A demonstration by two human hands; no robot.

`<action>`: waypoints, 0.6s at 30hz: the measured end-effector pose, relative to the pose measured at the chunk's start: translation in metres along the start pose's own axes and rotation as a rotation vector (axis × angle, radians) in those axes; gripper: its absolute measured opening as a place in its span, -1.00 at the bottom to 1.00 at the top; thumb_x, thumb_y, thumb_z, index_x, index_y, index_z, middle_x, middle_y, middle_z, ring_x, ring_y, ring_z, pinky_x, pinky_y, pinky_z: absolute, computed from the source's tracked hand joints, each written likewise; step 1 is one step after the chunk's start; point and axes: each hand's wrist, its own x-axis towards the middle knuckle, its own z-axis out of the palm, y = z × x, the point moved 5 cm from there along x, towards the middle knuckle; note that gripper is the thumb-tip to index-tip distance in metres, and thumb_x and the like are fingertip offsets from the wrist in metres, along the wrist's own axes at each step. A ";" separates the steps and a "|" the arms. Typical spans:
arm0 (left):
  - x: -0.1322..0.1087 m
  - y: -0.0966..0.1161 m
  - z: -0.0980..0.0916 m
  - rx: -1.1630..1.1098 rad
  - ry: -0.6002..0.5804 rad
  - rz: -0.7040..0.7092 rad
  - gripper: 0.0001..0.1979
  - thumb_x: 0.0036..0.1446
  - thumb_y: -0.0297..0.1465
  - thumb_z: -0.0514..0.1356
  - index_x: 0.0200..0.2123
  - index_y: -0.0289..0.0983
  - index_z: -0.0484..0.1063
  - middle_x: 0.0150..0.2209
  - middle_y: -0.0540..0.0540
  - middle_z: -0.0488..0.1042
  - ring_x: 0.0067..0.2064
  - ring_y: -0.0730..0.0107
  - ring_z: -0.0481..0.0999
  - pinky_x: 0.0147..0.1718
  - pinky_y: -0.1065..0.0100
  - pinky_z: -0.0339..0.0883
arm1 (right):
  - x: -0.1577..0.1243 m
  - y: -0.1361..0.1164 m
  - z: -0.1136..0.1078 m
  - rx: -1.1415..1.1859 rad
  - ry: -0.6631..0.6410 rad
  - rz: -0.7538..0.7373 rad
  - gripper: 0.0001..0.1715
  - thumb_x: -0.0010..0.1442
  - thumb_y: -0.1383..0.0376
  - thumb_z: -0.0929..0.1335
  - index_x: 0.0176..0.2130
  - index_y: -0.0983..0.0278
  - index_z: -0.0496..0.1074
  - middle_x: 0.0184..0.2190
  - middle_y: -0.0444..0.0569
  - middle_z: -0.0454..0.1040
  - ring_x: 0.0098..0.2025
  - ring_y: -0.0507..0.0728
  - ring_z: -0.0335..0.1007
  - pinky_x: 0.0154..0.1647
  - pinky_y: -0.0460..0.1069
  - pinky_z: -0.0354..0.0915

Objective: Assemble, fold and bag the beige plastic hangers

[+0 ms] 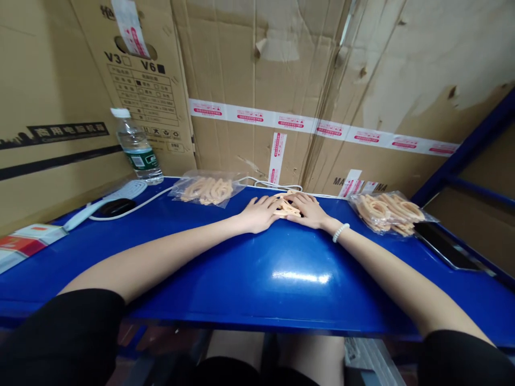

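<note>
Against the back of the blue table (pixel 241 268) lies a small pile of peach-coloured, loop-shaped pieces (pixel 288 208); I cannot tell their material. My left hand (pixel 258 214) rests on the pile's left side, fingers stretched out and a little apart. From the right, my right hand (pixel 309 212) lies over the same pile with its fingers extended, covering part of it. A pale beaded bracelet (pixel 340 232) circles my right wrist. To the left is a clear bag of similar peach loops (pixel 209 190). More bagged loops (pixel 388 212) are stacked on the right.
A water bottle (pixel 139 147) stands at the back left, near a white cable (pixel 129 210) and a dark oval object (pixel 116 207). A red-and-white box (pixel 30 244) is at the left edge. A phone-like dark slab (pixel 448 246) lies right. Cardboard (pixel 257 64) walls the back.
</note>
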 end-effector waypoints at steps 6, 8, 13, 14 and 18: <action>0.022 -0.023 0.000 -0.003 -0.043 -0.098 -0.44 0.40 -0.30 -0.06 0.41 -0.26 0.02 0.44 -0.33 0.04 0.41 -0.15 0.08 0.26 -0.25 0.06 | 0.029 0.019 0.006 -0.067 0.022 0.053 -0.05 0.28 -0.26 0.23 0.38 0.27 0.15 0.36 0.26 0.20 0.44 0.48 -0.11 0.37 0.46 -0.19; 0.029 -0.028 0.001 -0.013 -0.048 -0.127 -0.42 0.38 -0.30 -0.04 0.42 -0.27 0.01 0.43 -0.36 0.07 0.40 -0.16 0.11 0.24 -0.24 0.10 | 0.034 0.024 0.006 -0.090 0.046 0.097 0.00 0.27 -0.26 0.24 0.39 0.31 0.12 0.36 0.29 0.19 0.45 0.50 -0.16 0.37 0.45 -0.22; 0.042 -0.036 -0.002 -0.024 -0.011 -0.131 -0.36 0.29 -0.41 0.03 0.42 -0.22 0.01 0.44 -0.29 0.06 0.41 -0.06 0.09 0.29 -0.16 0.07 | 0.034 0.025 0.004 -0.117 0.085 0.185 -0.06 0.29 -0.22 0.25 0.38 0.28 0.13 0.33 0.28 0.23 0.44 0.49 -0.13 0.37 0.44 -0.20; 0.044 -0.038 -0.002 -0.025 -0.003 -0.141 -0.35 0.28 -0.43 0.03 0.42 -0.21 0.02 0.43 -0.28 0.07 0.41 -0.06 0.08 0.29 -0.18 0.07 | 0.032 0.024 0.002 -0.121 0.097 0.212 -0.09 0.28 -0.20 0.28 0.37 0.27 0.15 0.32 0.27 0.24 0.43 0.48 -0.12 0.36 0.44 -0.19; 0.049 -0.051 0.000 -0.034 0.030 -0.181 -0.34 0.28 -0.41 0.02 0.42 -0.21 0.02 0.42 -0.31 0.09 0.40 -0.15 0.12 0.26 -0.25 0.11 | 0.018 0.019 -0.012 -0.134 0.142 0.317 -0.28 0.29 0.00 0.35 0.29 0.27 0.26 0.24 0.25 0.32 0.33 0.44 0.07 0.28 0.36 0.01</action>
